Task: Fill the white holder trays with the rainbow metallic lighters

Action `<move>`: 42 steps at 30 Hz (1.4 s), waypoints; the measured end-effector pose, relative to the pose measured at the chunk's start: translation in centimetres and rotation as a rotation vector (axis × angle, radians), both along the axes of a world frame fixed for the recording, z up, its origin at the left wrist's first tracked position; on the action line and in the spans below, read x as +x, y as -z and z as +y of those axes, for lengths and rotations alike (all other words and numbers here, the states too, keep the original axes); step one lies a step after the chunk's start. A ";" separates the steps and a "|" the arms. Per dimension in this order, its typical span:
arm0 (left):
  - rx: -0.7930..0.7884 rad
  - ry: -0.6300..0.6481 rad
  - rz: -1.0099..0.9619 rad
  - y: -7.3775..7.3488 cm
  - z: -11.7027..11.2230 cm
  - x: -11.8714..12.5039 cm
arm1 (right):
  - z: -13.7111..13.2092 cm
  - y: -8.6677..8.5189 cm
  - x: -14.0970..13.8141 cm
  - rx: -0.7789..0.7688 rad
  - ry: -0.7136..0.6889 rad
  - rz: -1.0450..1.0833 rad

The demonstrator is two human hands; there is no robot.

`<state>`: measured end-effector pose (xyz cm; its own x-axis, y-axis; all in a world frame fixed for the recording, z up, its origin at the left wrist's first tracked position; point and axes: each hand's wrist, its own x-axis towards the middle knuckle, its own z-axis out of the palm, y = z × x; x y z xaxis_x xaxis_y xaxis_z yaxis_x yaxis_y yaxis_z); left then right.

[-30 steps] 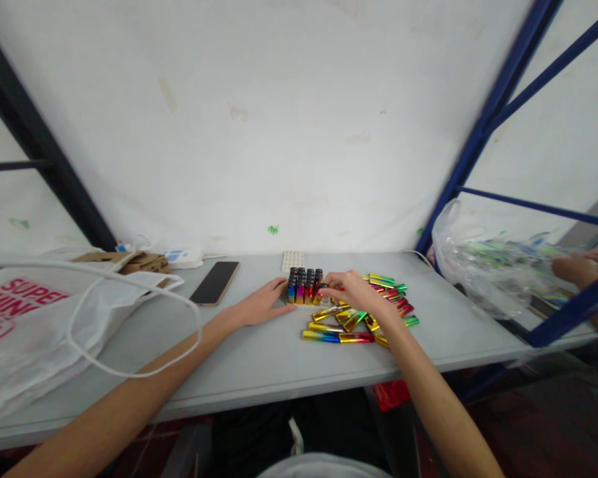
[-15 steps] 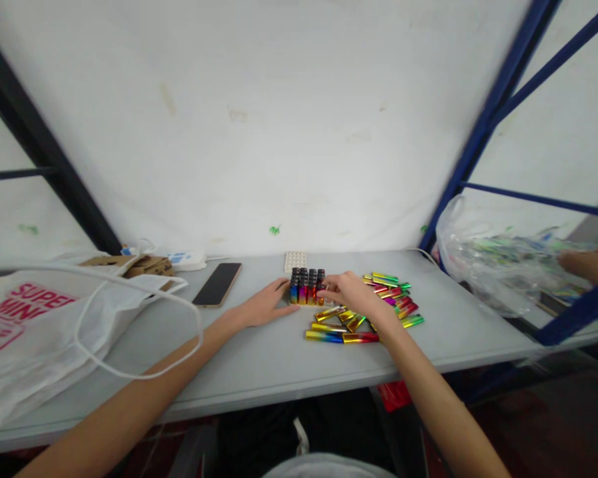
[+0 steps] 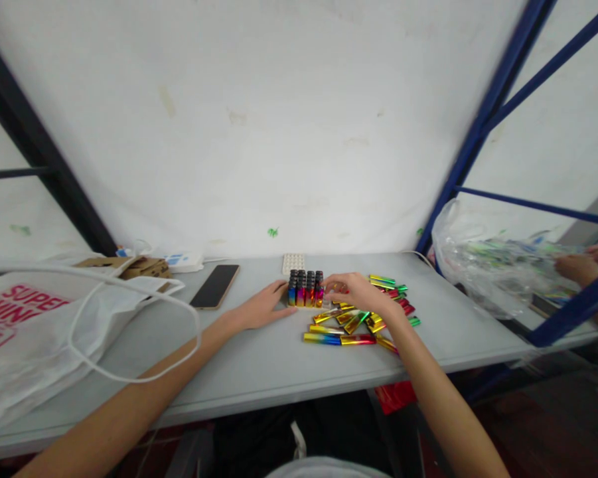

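Observation:
A small tray (image 3: 306, 304) holds several upright rainbow-coloured metallic tubes with black tops (image 3: 304, 285). My left hand (image 3: 260, 307) lies flat on the grey table (image 3: 259, 358), fingers together against the tray's left side. My right hand (image 3: 357, 292) hovers just right of the tray, fingers curled toward the standing tubes; whether they hold anything is hidden. Under and around that hand lies a loose pile of the same shiny tubes (image 3: 351, 328).
A dark phone (image 3: 214, 286) lies left of the tray, a white dimpled tray (image 3: 293, 262) behind it. A white bag with red lettering (image 3: 40, 325) and cardboard (image 3: 134, 267) fill the left. Another person's hand (image 3: 580, 265) reaches into a clear plastic bag (image 3: 482, 265) beyond the blue frame (image 3: 478, 133).
My right hand has drawn back slightly to the right of the standing tubes. My left hand has stayed against the tray.

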<state>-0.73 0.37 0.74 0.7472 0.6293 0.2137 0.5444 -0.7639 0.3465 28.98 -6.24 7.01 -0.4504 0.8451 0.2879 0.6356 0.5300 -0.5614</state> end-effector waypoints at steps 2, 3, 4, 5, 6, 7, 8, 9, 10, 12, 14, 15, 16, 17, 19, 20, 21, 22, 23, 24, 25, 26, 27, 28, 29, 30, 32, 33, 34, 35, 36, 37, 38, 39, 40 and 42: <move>0.001 0.000 0.000 0.0 0.0 0.0 | 0.2 0.6 -0.7 -0.024 -0.032 -0.029; 0.003 -0.001 -0.002 0.0 0.0 0.0 | 0.4 0.8 -1.0 -0.026 -0.040 -0.043; 0.004 0.000 -0.003 0.0 0.0 0.0 | 0.4 1.0 -1.2 -0.023 -0.044 -0.047; 0.005 0.002 -0.004 0.0 0.0 0.0 | 0.5 1.1 -1.2 -0.011 -0.038 -0.042; 0.005 0.003 -0.003 0.0 0.0 0.0 | 0.5 1.1 -1.1 0.004 -0.025 -0.032; 0.004 0.003 -0.001 -0.1 0.0 0.0 | 0.5 0.9 -0.8 0.016 -0.007 -0.018; 0.003 0.002 0.003 -0.1 0.0 0.0 | 0.5 0.7 -0.5 0.027 0.016 -0.005; 0.001 0.000 0.009 -0.1 0.0 0.1 | 0.5 0.5 -0.2 0.036 0.041 0.004; 0.000 -0.004 0.014 -0.1 0.0 0.1 | 0.4 0.3 0.1 0.042 0.063 0.008; 0.003 -0.011 0.021 -0.1 0.0 0.1 | 0.5 0.2 0.5 0.043 0.094 -0.005; 0.012 -0.005 0.020 -0.2 0.0 0.1 | 0.6 0.4 0.5 0.038 0.106 -0.052; 0.016 0.000 0.018 -0.2 0.0 0.1 | 0.6 0.6 0.3 0.025 0.100 -0.085; 0.020 0.006 0.013 -0.2 -0.1 0.1 | 0.6 0.8 0.0 0.009 0.092 -0.121; 0.023 0.009 0.008 -0.2 -0.1 0.1 | 0.6 1.0 -0.3 -0.004 0.084 -0.161; 0.026 0.013 0.000 -0.2 -0.1 0.1 | 0.6 1.3 -1.0 -0.003 0.082 -0.235; 0.025 0.012 0.001 -0.2 -0.1 0.1 | 0.5 1.5 -1.3 0.011 0.093 -0.269; 0.024 0.012 0.004 -0.2 -0.1 0.1 | 0.5 1.6 -1.7 0.027 0.111 -0.301; 0.022 0.009 0.008 -0.1 -0.1 0.1 | 0.4 1.6 -1.9 0.034 0.134 -0.333; 0.019 0.007 0.012 -0.1 0.0 0.1 | 0.4 1.7 -2.1 0.031 0.156 -0.362; 0.017 0.004 0.014 -0.1 0.0 0.1 | 0.4 1.7 -2.2 0.017 0.170 -0.380; 0.019 0.002 0.012 0.0 0.0 0.0 | 0.4 1.7 -2.2 -0.004 0.170 -0.382; 0.023 0.000 0.006 0.0 0.0 0.0 | 0.4 1.5 -2.0 -0.026 0.157 -0.366; 0.027 -0.001 0.001 0.1 0.1 0.0 | 0.3 1.3 -1.6 -0.041 0.139 -0.331; 0.032 -0.001 -0.003 0.1 0.1 0.0 | 0.2 1.0 -1.0 -0.044 0.123 -0.283; 0.035 0.000 -0.003 0.2 0.2 0.0 | 0.1 0.6 -0.2 -0.037 0.117 -0.232; 0.036 0.000 -0.001 0.2 0.2 0.0 | -0.1 0.1 0.7 -0.022 0.127 -0.189; 0.028 -0.001 0.011 0.1 0.2 0.0 | -0.5 -0.8 2.9 0.007 0.178 -0.145; 0.020 -0.005 0.017 0.1 0.2 0.0 | -0.6 -1.2 4.1 0.008 0.211 -0.144; 0.014 -0.012 0.021 0.1 0.2 0.0 | -0.6 -1.4 5.3 0.011 0.252 -0.155; 0.011 -0.017 0.022 0.1 0.2 0.0 | -0.5 -1.5 6.4 0.014 0.294 -0.177; 0.011 -0.019 0.019 0.1 0.2 -0.1 | -0.3 -1.3 7.3 0.019 0.332 -0.203; 0.014 -0.019 0.015 0.1 0.2 -0.1 | 0.1 -1.0 8.0 0.028 0.371 -0.232; 0.018 -0.017 0.010 0.1 0.3 -0.1 | 0.5 -0.5 8.5 0.039 0.402 -0.259; 0.022 -0.016 0.006 0.1 0.3 -0.1 | 1.0 0.1 8.6 0.052 0.426 -0.284; 0.023 -0.018 0.004 0.2 0.3 -0.1 | 1.4 0.8 8.5 0.062 0.433 -0.310; 0.018 -0.030 0.008 0.2 0.3 -0.1 | 2.1 2.0 7.5 0.058 0.376 -0.375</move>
